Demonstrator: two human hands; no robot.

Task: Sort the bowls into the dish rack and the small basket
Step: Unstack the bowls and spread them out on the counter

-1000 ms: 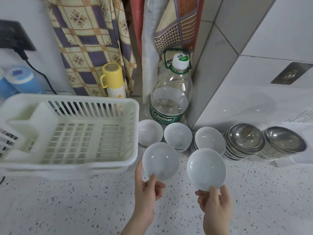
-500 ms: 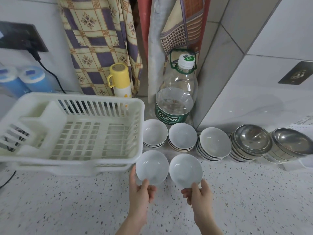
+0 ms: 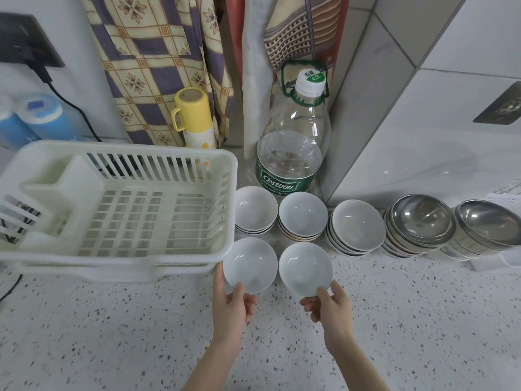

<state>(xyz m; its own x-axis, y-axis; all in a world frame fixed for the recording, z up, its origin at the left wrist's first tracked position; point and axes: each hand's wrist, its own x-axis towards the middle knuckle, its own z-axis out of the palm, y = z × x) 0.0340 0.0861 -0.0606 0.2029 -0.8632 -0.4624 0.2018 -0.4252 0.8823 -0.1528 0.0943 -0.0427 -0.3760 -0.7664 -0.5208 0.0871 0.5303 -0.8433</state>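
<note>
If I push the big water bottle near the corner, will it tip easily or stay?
The water bottle looks tall with a narrow neck, so a push near its cap might tip it. It appears mostly empty, so probably light and easy to slide. The tiled wall just beside it would likely stop a fall to the right.

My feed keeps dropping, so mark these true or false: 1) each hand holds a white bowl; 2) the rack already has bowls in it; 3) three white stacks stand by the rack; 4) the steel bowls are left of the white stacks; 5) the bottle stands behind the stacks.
1) True: the left hand grips one white bowl, the right hand another.
2) False: the rack holds no bowls.
3) True: three white stacks stand beside it.
4) False: the steel bowls are to their right.
5) True: the bottle stands behind them.
</note>
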